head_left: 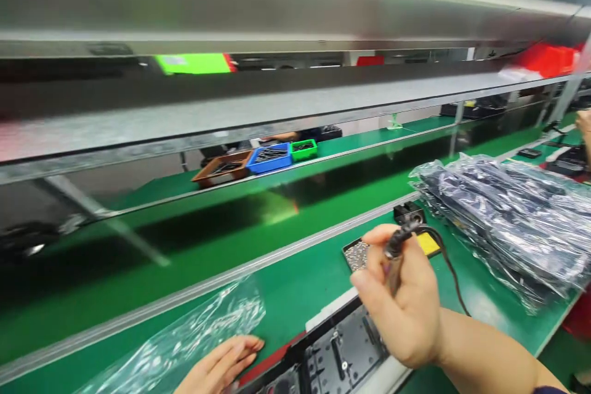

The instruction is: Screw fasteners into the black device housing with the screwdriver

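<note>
black panel (pixel 347 346) partly behind right hand (pixel 409 305)

Had the right hand (pixel 410 314) up high, with thumb (pixel 376 297) and fingers (pixel 380 235) curled into a grip and the bare forearm (pixel 489 345) slanting off lower right. Held the left hand (pixel 224 363) way lower, kinda loose, with fingers close together and slightly bent.
</note>
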A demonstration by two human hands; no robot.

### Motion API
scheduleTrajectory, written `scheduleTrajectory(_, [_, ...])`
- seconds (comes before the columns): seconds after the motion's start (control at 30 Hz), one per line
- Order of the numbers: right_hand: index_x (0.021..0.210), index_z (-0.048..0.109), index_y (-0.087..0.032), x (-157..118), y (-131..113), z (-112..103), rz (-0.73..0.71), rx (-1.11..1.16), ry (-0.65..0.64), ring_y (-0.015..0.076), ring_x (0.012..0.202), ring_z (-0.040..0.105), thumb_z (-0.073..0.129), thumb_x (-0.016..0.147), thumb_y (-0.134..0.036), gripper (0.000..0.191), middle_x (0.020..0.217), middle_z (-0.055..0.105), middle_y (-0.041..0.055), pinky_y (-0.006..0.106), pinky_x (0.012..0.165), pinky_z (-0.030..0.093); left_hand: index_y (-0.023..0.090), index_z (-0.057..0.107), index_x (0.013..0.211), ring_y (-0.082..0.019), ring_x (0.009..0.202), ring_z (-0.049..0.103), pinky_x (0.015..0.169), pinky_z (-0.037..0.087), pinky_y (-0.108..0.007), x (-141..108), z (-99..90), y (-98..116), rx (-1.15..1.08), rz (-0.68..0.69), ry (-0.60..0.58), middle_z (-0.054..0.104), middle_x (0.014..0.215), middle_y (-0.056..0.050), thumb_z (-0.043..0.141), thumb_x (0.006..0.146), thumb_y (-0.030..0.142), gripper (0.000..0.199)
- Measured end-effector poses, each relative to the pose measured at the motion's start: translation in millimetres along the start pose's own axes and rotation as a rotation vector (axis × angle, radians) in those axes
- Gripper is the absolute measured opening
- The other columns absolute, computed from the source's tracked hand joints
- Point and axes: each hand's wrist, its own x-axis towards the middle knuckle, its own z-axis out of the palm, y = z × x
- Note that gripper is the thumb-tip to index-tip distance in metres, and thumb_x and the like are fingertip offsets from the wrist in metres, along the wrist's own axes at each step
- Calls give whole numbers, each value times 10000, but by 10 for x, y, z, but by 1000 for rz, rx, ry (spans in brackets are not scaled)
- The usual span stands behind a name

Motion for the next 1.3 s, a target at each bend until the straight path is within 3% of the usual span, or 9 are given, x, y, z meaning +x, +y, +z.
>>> scheduleTrajectory(0.07, [1279, 478, -249, -19, -5, -9, 10, -18, -23, 51, 496, 366, 515, 1020, -84, 308, 769, 418, -70, 154, 494, 295, 189, 794, 818, -374, 1145, 702, 1096, 566, -448, -44, -18, -53, -22, -11, -9, 782, 1020, -130, 820, 442, 919, 822])
scheduleTrajectory(0.27, [1285, 477, -210, -14, -18, -8, -55, -95, -17, 87, 568, 427, 496, 1032, -53, 298, 770, 418, -40, 138, 534, 355, 213, 800, 894, -353, 1211, 679, 1141, 521, -434, -145, 72, 31, -55, 2, -62, 769, 1092, -114, 780, 595, 882, 734])
scheduleTrajectory(0.37, [1313, 468, -219, -55, -16, -38, -42, -114, -41, 95, 597, 448, 473, 1056, -43, 312, 779, 421, -34, 140, 575, 383, 206, 793, 886, -343, 1214, 676, 1127, 528, -416, -174, 90, 77, -65, 24, -89, 768, 1061, -116, 773, 602, 885, 736])
scheduleTrajectory(0.63, [1324, 515, -214, -102, 22, -70, -13, -6, -27, 102, 582, 437, 500, 1083, -35, 301, 771, 425, -23, 165, 563, 377, 171, 730, 970, -287, 1187, 670, 1200, 432, -546, -169, 113, 17, -84, 50, -131, 751, 1102, -109, 756, 682, 853, 740])
scheduleTrajectory(0.9, [1350, 518, -215, -149, 34, -103, -30, -4, -39, 107, 584, 450, 513, 1097, -37, 310, 788, 444, -11, 171, 555, 389, 168, 726, 1002, -261, 1178, 672, 1182, 451, -530, -171, 106, 3, -117, 91, -158, 750, 1104, -86, 726, 828, 728, 586])
scheduleTrajectory(1.3, [1309, 508, -201, -91, -33, -32, -9, 10, -20, 104, 579, 426, 487, 1026, 13, 355, 777, 428, -26, 187, 536, 354, 173, 737, 996, -270, 1187, 678, 1185, 460, -508, -235, 113, 66, -87, 65, -132, 757, 1109, -93, 726, 806, 747, 605])
